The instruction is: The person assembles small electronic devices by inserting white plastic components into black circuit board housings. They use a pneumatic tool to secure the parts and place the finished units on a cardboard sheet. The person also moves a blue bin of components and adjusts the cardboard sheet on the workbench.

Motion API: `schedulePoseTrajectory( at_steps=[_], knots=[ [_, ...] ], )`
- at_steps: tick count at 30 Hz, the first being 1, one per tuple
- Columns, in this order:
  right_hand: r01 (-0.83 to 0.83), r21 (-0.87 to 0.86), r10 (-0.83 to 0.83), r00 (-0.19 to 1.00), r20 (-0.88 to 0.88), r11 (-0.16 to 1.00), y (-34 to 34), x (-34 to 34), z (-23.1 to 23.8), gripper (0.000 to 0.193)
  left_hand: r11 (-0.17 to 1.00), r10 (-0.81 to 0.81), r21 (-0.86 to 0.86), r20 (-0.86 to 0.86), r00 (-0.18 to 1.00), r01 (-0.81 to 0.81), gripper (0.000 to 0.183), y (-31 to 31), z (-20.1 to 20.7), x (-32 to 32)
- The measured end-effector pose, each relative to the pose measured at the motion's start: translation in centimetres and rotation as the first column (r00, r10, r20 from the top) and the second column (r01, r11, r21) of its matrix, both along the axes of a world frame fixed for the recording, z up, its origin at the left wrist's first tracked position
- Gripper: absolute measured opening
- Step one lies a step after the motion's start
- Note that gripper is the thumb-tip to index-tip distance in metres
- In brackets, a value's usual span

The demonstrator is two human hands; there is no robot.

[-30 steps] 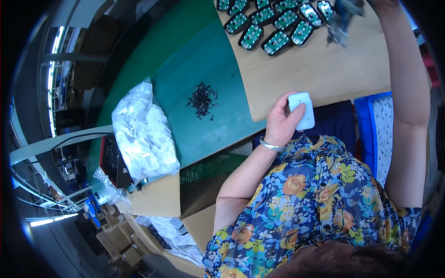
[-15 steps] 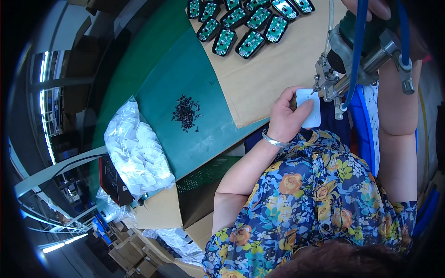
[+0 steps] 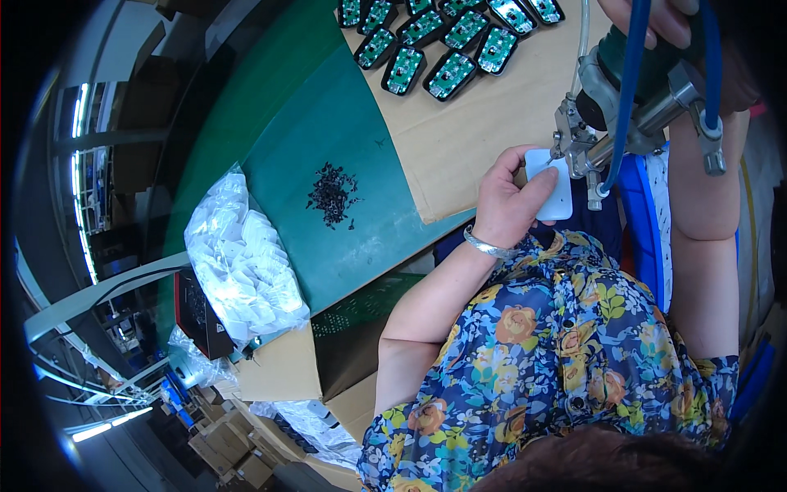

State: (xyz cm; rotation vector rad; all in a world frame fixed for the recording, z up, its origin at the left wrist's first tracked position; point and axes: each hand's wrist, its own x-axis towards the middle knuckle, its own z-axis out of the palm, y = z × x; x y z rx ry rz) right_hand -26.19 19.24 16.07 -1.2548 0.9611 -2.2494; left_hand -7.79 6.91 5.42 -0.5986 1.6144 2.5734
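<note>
My left hand [image 3: 510,199] grips a small white plastic cover [image 3: 560,197] with rounded corners, thumb laid across its face. Over the cover's upper part sits the metal nose of a power screwdriver [image 3: 605,100], fitted with blue hoses; whether its tip touches the cover is hard to make out. My right hand [image 3: 670,23] is wrapped round the screwdriver's dark body at the upper right, partly hidden by a hose. A loose pile of small black screws [image 3: 332,197] lies on the green table, left of my left hand.
Several black housings with green circuit boards [image 3: 451,75] lie on a cardboard sheet [image 3: 447,156] at the far side. A clear bag of white covers [image 3: 246,262] rests at the table's left edge [image 3: 369,279]. An open carton [image 3: 283,366] stands below it.
The white cover has shifted and turned slightly under the screwdriver nose. The grip of both hands looks the same; the whole view has moved a little.
</note>
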Motion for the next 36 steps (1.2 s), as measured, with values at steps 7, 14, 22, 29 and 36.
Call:
schedulePoseTrajectory(
  at_steps=[7, 14, 22, 29, 36],
  knots=[
    [0.02, 0.009, -0.02, 1.0, -0.013, 1.0, 0.6, -0.1, 0.2, 0.039, 0.999, -0.037, -0.013, 0.006, 0.999, 0.037, 0.027, -0.2, -0.1, -0.5],
    [0.017, 0.02, -0.017, 1.0, -0.004, 1.0, 1.2, -0.4, -0.4, 0.04, 0.962, 0.057, -0.267, -0.007, 0.998, -0.057, 0.033, -3.1, -3.0, 2.3],
    [0.043, 0.026, -0.043, 0.999, -0.013, 0.999, 2.0, -0.6, -0.3, 0.04, 0.996, 0.029, 0.09, -0.015, 0.999, -0.028, 0.033, -1.6, -2.1, 0.9],
    [0.052, 0.027, -0.051, 0.998, -0.022, 0.998, 2.3, -0.7, -0.3, 0.041, 0.994, -0.007, 0.107, -0.028, 1.0, 0.01, 0.033, -1.4, -1.5, 0.6],
    [0.048, 0.034, -0.047, 0.999, -0.024, 0.998, 2.2, -0.3, -0.3, 0.042, 0.993, 0.001, 0.117, -0.05, 0.999, 0.005, 0.032, -1.5, -1.1, 0.7]
  ],
)
